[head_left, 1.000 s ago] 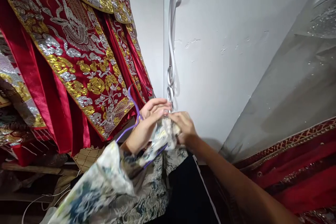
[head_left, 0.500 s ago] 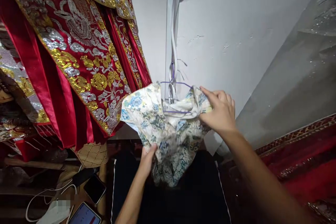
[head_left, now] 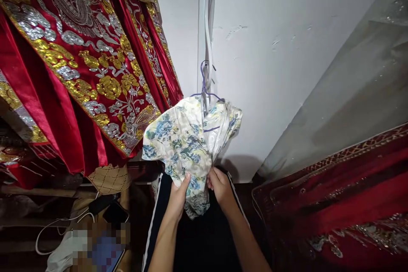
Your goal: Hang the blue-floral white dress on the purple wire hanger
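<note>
A white short-sleeved blouse (head_left: 188, 140) with blue and yellow flowers hangs on a purple wire hanger (head_left: 204, 89). The hanger's hook is up against white straps (head_left: 208, 42) that run down the wall. My left hand (head_left: 179, 197) grips the blouse low on its left side, thumb on the front and fingers hidden behind the cloth. On the other side my right hand (head_left: 219, 185) is closed on the blouse's front edge, low down. Between them the lower part of the blouse hangs bunched over my dark trousers (head_left: 197, 242).
Red costumes (head_left: 95, 72) with gold and silver sequins hang at the left. A wooden stool (head_left: 124, 212) beneath them holds a phone (head_left: 108, 253), a white cable (head_left: 47, 233) and a dark phone-like slab (head_left: 116, 212). More red fabric (head_left: 350, 195) lies at the right, below grey plastic sheeting (head_left: 344, 80).
My right hand has let go of the blouse's shoulder and moved down to its front edge. The blouse now hangs straighter, its front drawn together. My left hand keeps its hold.
</note>
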A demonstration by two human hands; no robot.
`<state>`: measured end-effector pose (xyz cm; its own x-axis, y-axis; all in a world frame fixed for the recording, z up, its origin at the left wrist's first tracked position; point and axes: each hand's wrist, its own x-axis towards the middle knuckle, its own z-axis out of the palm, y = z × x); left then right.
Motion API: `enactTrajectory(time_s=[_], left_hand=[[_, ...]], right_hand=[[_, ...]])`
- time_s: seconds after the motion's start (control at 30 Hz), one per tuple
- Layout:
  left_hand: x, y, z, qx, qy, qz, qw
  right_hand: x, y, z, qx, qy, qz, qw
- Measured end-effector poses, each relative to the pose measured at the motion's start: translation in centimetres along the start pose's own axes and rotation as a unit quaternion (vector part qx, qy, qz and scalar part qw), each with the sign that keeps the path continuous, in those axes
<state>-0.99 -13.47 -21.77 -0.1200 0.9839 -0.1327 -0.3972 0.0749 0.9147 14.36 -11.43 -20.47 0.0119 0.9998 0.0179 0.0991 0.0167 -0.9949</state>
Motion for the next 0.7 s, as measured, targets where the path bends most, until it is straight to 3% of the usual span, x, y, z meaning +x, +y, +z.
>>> enactTrajectory(time_s=[0.1,0.17,0.23,0.3,0.43,0.57,0.7], left_hand=[[-0.5,-0.4,0.1,0.13,0.118,0.073,0.982],[-1.2,-1.3,0.5,0.21,0.219,0.165,0.938],[-1.8,-2.2,1.2,0.273,0.238,0.249,0.898],[-2.1,-3.0,2.0,0.317,0.157,0.285,0.891],[-1.4,-3.5,3.0,0.321,-0.026,0.236,0.917],[-0.8,-3.4,3.2,0.342,-0.078,0.216,0.911],[-1.2,-3.8,3.8,0.359,-0.103,0.213,0.903]], right_hand=[[-0.2,-0.3,-0.9,0.01,-0.017,-0.002,1.0],[-0.5,-0.4,-1.5,0.011,-0.035,-0.005,0.999],[-0.9,-0.4,-1.7,0.011,-0.053,-0.005,0.999],[-1.4,-0.2,-1.6,0.019,-0.079,-0.001,0.997],[-2.2,-1.0,-1.2,0.044,-0.162,0.019,0.986],[-0.4,-5.2,-2.4,0.032,-0.111,0.007,0.993],[4.2,-12.7,-4.0,0.071,-0.031,-0.048,0.996]])
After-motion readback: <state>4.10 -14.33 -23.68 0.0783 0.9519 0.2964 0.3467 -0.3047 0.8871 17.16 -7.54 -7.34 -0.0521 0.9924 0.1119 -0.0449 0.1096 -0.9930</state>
